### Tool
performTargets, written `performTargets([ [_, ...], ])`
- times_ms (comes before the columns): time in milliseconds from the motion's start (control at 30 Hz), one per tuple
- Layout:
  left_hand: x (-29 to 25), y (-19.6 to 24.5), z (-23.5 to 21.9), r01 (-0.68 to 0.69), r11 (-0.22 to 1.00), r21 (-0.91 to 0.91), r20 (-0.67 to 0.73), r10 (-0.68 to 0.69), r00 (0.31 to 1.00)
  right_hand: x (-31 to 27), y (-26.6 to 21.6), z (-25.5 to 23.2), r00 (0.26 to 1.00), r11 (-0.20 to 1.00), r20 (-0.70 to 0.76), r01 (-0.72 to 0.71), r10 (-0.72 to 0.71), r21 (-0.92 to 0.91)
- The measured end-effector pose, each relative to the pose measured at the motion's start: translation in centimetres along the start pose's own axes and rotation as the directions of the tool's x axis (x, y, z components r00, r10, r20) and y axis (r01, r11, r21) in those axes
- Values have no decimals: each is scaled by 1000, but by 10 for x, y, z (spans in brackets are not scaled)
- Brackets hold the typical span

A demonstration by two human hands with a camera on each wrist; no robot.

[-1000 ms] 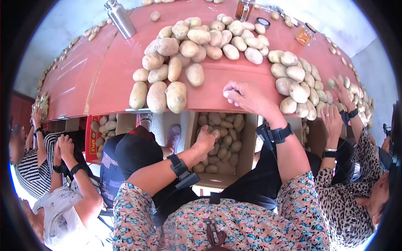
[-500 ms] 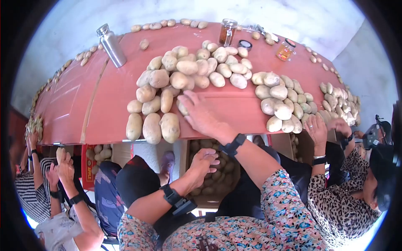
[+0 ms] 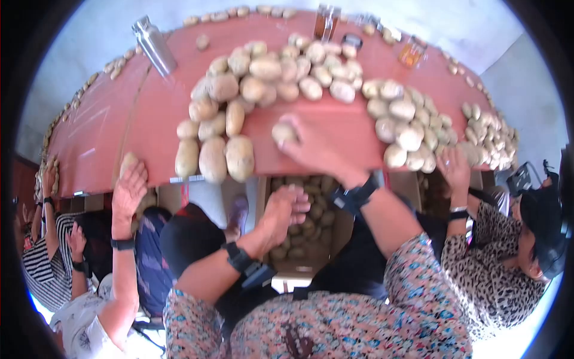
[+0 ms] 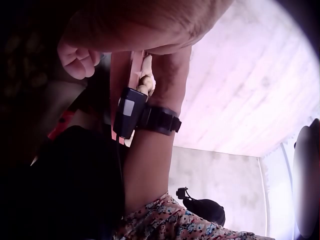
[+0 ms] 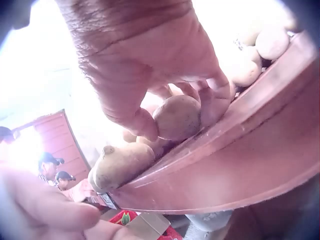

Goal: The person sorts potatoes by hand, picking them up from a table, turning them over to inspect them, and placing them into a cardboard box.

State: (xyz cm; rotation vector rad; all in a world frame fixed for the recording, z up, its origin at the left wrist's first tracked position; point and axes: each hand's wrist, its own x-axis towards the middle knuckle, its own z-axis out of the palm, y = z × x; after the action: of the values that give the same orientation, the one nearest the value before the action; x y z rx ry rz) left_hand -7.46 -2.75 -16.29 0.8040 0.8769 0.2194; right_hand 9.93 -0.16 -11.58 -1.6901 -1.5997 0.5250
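My right hand [image 3: 314, 145] grips a single potato [image 3: 284, 133] over the red table, just right of the stacked potatoes. In the right wrist view the thumb and fingers of the right hand [image 5: 150, 65] curl around that potato [image 5: 178, 118], close to the table edge. My left hand [image 3: 283, 210] hovers above a cardboard box [image 3: 341, 230] of potatoes below the table, with nothing in it and its fingers loosely bent. Seen from the left wrist, the left hand [image 4: 135, 27] is partly dark.
A potato heap [image 3: 266, 69] curves across the red table [image 3: 161, 119], with another heap [image 3: 409, 125] to the right. A steel bottle [image 3: 154, 46], a glass mug [image 3: 327, 23] and a jar [image 3: 412, 51] stand behind. A neighbour's hand [image 3: 130, 188] holds a potato at left; another neighbour sits at right.
My right hand has taken hold of the potato beside the stack and shifted it rightward. My left hand has come up from the box. The left neighbour's hand has moved onto the table edge.
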Motion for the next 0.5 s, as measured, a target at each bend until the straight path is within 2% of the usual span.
performTargets([
  [33, 3, -2, -2, -16, 1000, 16, 22, 16, 1000, -1, 7, -3, 992, 979, 83, -112, 100, 167],
  [67, 5, 0, -1, 0, 1000, -8, 24, 1, 1000, -7, -2, -14, 950, 905, 223, -284, 220, 317],
  [100, 7, 0, -1, 3, 999, -48, 19, -2, 1000, -17, -5, -21, 940, 888, 243, -312, 238, 338],
  [167, 4, 7, 6, 43, 989, -138, 18, -41, 999, -28, -10, -38, 881, 869, 461, -305, 102, 390],
  [200, 7, 6, 4, 54, 989, -134, 15, -52, 999, -36, -19, -45, 872, 913, 481, -264, 89, 310],
  [233, 11, 5, 0, 90, 960, -265, 169, -46, 984, -46, -17, -42, 873, 910, 479, -270, 94, 314],
  [267, 15, 3, 0, 144, 912, -384, 318, -15, 948, -54, -12, -37, 903, 968, 429, -134, 31, 212],
  [300, 17, 1, 2, 148, 913, -380, 321, -20, 947, -59, -9, -35, 922, 995, 386, 3, -40, 97],
  [333, 18, -1, 5, 178, 906, -383, 323, -49, 945, -60, -7, -35, 917, 997, 396, 69, -53, -27],
  [367, 20, -3, 6, 208, 899, -384, 325, -80, 942, -59, -6, -37, 920, 998, 389, 63, -48, -26],
  [433, 32, -20, 0, 264, 883, -389, 368, -113, 923, -56, -8, -46, 920, 988, 388, 3, 59, -156],
  [467, 34, -27, 1, 261, 892, -369, 200, -198, 960, -57, -5, -47, 967, 996, 253, 44, -23, -74],
  [500, 35, -32, 3, 260, 900, -350, 20, -270, 963, -56, -6, -51, 968, 996, 251, 45, -24, -77],
])
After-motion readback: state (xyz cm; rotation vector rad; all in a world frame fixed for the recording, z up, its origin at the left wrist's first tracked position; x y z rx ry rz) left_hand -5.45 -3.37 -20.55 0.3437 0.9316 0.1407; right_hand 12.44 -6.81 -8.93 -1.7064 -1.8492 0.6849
